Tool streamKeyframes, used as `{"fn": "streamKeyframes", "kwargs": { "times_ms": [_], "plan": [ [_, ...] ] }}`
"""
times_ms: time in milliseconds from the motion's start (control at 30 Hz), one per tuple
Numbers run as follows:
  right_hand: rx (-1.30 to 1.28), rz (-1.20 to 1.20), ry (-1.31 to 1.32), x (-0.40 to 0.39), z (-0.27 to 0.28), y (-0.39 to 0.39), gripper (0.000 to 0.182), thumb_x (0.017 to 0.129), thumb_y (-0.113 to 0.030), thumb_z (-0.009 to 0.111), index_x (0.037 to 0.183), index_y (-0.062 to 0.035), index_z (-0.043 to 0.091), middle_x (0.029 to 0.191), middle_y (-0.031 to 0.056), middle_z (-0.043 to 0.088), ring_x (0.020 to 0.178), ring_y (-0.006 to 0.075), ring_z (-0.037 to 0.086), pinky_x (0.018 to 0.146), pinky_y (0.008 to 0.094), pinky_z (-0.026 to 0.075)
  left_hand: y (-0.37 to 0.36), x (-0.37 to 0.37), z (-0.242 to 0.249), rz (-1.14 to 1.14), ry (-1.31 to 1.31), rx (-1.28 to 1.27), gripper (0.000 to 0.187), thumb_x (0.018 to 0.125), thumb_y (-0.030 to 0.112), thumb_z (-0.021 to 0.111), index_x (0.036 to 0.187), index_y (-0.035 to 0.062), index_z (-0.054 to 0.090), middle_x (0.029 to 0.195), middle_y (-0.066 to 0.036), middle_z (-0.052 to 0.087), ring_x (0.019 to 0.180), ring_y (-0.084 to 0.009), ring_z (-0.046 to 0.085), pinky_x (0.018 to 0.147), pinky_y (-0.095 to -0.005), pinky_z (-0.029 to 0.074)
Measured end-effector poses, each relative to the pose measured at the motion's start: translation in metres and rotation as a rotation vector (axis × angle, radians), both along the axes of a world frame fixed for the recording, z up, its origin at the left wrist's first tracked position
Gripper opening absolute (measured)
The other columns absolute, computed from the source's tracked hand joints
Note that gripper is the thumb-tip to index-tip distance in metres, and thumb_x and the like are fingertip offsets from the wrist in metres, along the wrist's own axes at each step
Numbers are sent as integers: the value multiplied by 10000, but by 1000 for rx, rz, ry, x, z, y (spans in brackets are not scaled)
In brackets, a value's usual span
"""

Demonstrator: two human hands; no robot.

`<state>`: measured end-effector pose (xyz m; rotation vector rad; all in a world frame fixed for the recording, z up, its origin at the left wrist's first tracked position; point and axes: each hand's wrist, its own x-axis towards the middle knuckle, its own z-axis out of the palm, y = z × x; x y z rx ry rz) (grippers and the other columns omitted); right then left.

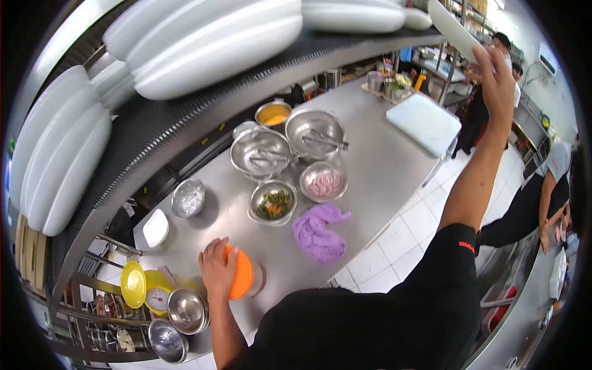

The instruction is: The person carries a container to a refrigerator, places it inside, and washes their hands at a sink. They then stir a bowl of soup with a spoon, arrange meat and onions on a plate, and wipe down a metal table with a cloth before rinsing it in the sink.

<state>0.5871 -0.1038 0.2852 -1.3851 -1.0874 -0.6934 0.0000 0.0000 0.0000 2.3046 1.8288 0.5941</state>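
Observation:
My right hand point(496, 83) is raised high at the upper right, its fingers closed on the rim of a white plate point(455, 31). The plate is tilted, beside the stacked white dishes on the shelf. Low on the left, my left hand point(217, 266) lies with fingers stretched out against the orange lid point(242, 277) of a round container, covering part of it. Near that hand are a small white dish point(156, 229), a metal bowl with clear wrap point(188, 198) and a crumpled purple cloth point(320, 233).
Steel bowls with tongs point(260, 153), a bowl of sliced onion point(325, 184) and a bowl of chopped vegetables point(272, 202) stand on the steel table point(367, 154). A white cutting board point(423, 125) lies farther right. The dish shelf point(234, 80) overhangs the table. Other people work at right.

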Motion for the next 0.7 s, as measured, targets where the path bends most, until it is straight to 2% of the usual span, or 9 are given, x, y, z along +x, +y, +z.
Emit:
{"fn": "streamKeyframes", "kwargs": {
  "times_ms": [67, 133, 200, 233, 267, 300, 367, 433, 700],
  "plan": [
    [-25, -39, 42, -22, -41, -32, 299, 937, -271, 677, 1096, -18, 666, 926, 68, 680, 816, 128, 653, 731, 249, 505, 0, -3, 15, -19, -9, 46, 463, 917, 440, 590, 1259, 131, 630, 1335, -122, 577, 1285, -284, 491, 1132, -510, 269],
    [-171, 12, 115, -21, -112, -52, 238, 958, -263, 655, 1015, -31, 658, 805, 11, 656, 726, 71, 602, 644, 215, 466, -12, 7, -8, -35, -5, 25, 445, 928, 425, 578, 1252, 124, 633, 1333, -121, 577, 1282, -285, 493, 1127, -508, 274],
    [-237, 99, 99, -30, -183, -43, 153, 932, -178, 683, 966, -29, 670, 837, 4, 646, 689, 54, 550, 600, 212, 444, -5, 2, -8, -54, 18, 62, 432, 944, 416, 562, 1243, 114, 637, 1321, -131, 583, 1269, -299, 503, 1112, -507, 288],
    [-315, -3, 54, -44, -213, -38, 152, 925, -170, 689, 948, -21, 675, 838, -1, 636, 683, 55, 545, 585, 220, 439, -4, 0, -8, -57, 24, 62, 435, 944, 419, 562, 1243, 112, 637, 1318, -135, 584, 1265, -302, 506, 1109, -500, 293],
    [-350, 110, 190, -44, -253, -27, 166, 927, -184, 686, 940, -19, 671, 817, 2, 627, 671, 62, 533, 580, 233, 439, -3, 0, -8, -62, 27, 68, 438, 945, 422, 562, 1242, 109, 637, 1314, -140, 586, 1260, -305, 509, 1105, -494, 299],
    [-492, 131, 332, -46, -282, -19, 238, 896, -234, 705, 976, -11, 682, 880, 102, 678, 726, 167, 621, 633, 309, 504, -3, 1, -9, -64, 27, 70, 441, 945, 424, 561, 1242, 107, 637, 1311, -144, 588, 1256, -308, 512, 1101, -487, 305],
    [-548, 144, 438, -57, -330, -2, 311, 892, -293, 704, 980, 4, 673, 799, 116, 670, 659, 185, 611, 613, 310, 497, -1, 1, -11, -82, 22, 77, 452, 946, 431, 559, 1240, 96, 638, 1305, -156, 592, 1246, -318, 520, 1091, -461, 322],
    [-547, 192, 715, -64, -360, 11, 313, 900, -299, 692, 993, -1, 671, 798, 116, 669, 680, 196, 622, 649, 329, 498, 1, -1, -12, -79, 17, 71, 455, 947, 431, 559, 1240, 93, 638, 1304, -157, 593, 1243, -321, 522, 1091, -453, 324],
    [-594, 224, 422, -56, -403, 42, 216, 908, -212, 664, 1047, -51, 696, 1026, 148, 659, 932, 304, 643, 791, 374, 498, -2, 3, -9, -61, -7, 58, 476, 949, 460, 553, 1224, 84, 651, 1295, -153, 605, 1235, -319, 532, 1089, -458, 323]
  ]
}}
